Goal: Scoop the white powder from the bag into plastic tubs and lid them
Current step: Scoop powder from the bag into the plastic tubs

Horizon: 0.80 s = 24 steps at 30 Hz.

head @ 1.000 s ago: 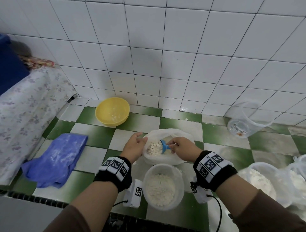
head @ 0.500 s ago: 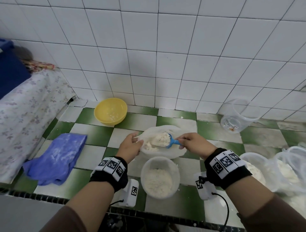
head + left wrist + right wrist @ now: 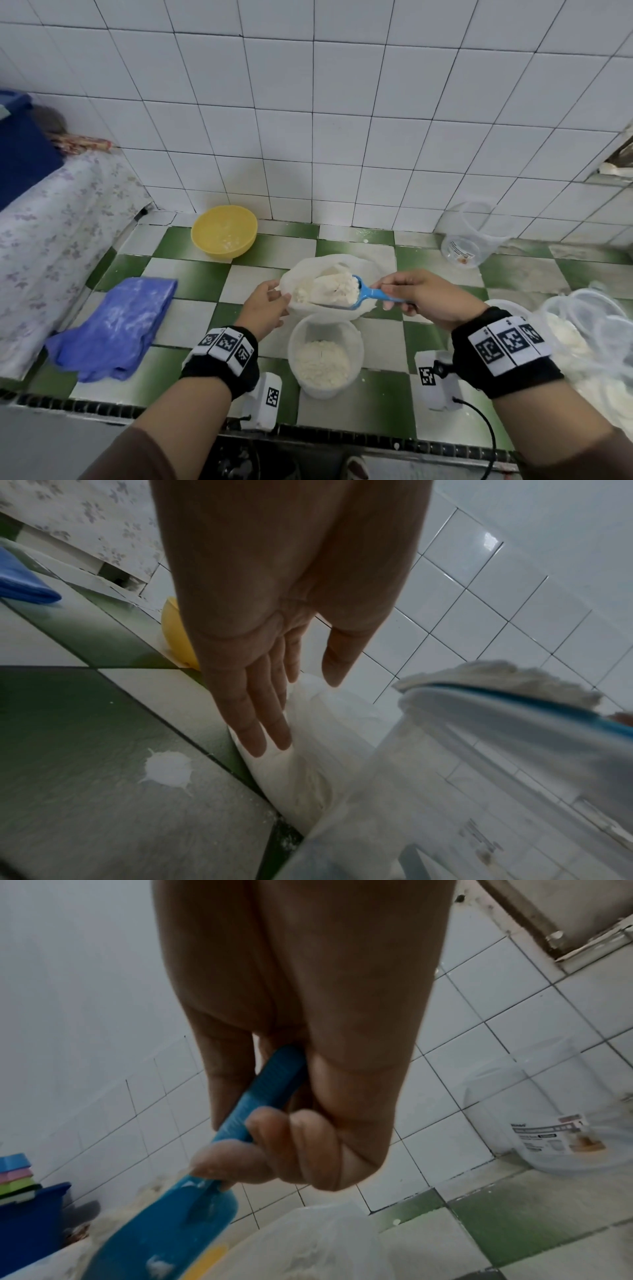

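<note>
My right hand [image 3: 407, 291] [image 3: 270, 1139] grips the handle of a blue scoop [image 3: 368, 294] [image 3: 192, 1215], heaped with white powder [image 3: 337, 289] [image 3: 496, 677]. The scoop hangs over the near rim of the white plastic bag [image 3: 329, 270] [image 3: 308, 750], just above a clear plastic tub [image 3: 323, 356] partly filled with powder. My left hand [image 3: 269, 305] [image 3: 270, 715] lies with straight fingers against the bag's left side. The tub [image 3: 462, 791] looms blurred at the right of the left wrist view.
A yellow bowl [image 3: 224, 231] stands near the tiled wall. A blue cloth [image 3: 116, 325] lies at the left. An empty clear jug [image 3: 476, 234] [image 3: 561, 1118] stands at the back right. More tubs and bags with powder [image 3: 582, 322] crowd the right edge. Spilled powder [image 3: 167, 769] dots the floor.
The right hand has lifted the scoop out of the bag, now heaped with powder, and drawn it toward the tub. The left hand stays against the bag.
</note>
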Each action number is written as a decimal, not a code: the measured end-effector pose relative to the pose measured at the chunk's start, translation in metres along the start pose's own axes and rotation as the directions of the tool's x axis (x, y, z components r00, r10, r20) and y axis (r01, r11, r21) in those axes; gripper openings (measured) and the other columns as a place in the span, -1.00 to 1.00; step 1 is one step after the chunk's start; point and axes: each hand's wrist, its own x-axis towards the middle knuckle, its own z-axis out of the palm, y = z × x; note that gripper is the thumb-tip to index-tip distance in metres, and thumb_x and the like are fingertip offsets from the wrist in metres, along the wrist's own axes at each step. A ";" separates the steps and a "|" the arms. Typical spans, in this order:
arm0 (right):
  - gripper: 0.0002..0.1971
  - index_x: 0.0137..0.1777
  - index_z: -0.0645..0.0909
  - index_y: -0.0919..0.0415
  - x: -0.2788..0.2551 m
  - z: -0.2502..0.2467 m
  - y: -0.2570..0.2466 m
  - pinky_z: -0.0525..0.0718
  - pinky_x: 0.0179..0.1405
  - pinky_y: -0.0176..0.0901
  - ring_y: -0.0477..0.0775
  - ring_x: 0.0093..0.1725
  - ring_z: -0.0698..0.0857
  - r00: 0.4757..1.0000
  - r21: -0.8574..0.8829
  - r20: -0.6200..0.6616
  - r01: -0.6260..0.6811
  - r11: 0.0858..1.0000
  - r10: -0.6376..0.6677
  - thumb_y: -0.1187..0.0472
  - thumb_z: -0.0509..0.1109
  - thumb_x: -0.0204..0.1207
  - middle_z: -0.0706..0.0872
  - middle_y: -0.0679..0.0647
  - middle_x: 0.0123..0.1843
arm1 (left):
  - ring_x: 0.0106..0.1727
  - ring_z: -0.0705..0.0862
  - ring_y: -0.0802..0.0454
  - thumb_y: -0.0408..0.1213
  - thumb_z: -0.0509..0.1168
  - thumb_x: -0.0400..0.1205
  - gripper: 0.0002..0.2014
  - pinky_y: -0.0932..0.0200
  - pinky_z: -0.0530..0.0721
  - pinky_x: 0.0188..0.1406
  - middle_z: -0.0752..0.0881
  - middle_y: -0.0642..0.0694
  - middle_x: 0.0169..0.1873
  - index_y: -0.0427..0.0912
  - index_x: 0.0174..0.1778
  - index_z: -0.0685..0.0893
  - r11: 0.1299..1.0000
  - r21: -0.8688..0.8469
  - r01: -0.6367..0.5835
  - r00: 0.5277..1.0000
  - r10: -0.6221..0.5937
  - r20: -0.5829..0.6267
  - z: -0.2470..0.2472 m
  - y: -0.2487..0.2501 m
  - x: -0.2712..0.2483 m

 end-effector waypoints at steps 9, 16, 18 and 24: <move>-0.80 0.08 0.71 0.19 -0.024 0.007 0.002 0.34 -0.49 -0.39 -0.11 -0.44 0.38 0.981 -0.143 0.188 0.070 0.987 -0.043 0.31 0.25 0.63 0.67 -0.04 -0.39 | 0.06 0.71 -0.09 -0.31 0.24 0.71 -0.54 -0.09 0.67 0.16 0.64 -0.12 0.25 -0.14 0.54 0.33 1.000 -0.009 0.015 1.000 -0.015 0.005 0.002 -0.001 -0.006; -0.76 0.19 0.69 0.14 -0.021 0.027 0.010 0.42 -0.25 -0.49 -0.29 -0.31 0.54 0.980 -0.431 0.197 0.117 0.895 -0.033 0.22 0.23 0.65 0.67 -0.13 -0.30 | 0.16 0.71 -0.15 -0.31 0.23 0.72 -0.52 -0.11 0.67 0.17 0.59 -0.17 0.35 -0.15 0.57 0.30 0.999 -0.006 0.034 0.999 -0.034 0.010 0.003 -0.001 -0.008; -0.76 0.19 0.67 0.09 -0.021 0.037 0.011 0.47 -0.14 -0.40 -0.16 -0.17 0.58 0.982 -0.496 0.188 0.127 0.859 -0.037 0.21 0.21 0.65 0.64 -0.11 -0.23 | 0.17 0.71 -0.16 -0.31 0.23 0.71 -0.52 -0.10 0.68 0.17 0.59 -0.17 0.36 -0.15 0.56 0.30 0.999 -0.007 0.039 0.999 -0.039 0.006 0.003 -0.001 -0.008; -0.77 0.22 0.64 0.03 -0.021 0.051 0.015 0.39 -0.01 -0.34 -0.11 0.02 0.48 0.981 -0.663 0.146 0.190 0.724 -0.125 0.20 0.26 0.63 0.58 -0.04 0.09 | 0.16 0.71 -0.14 -0.30 0.25 0.70 -0.51 -0.15 0.68 0.21 0.59 -0.18 0.36 -0.14 0.56 0.31 0.999 -0.009 0.048 0.999 -0.048 0.006 0.004 -0.002 -0.008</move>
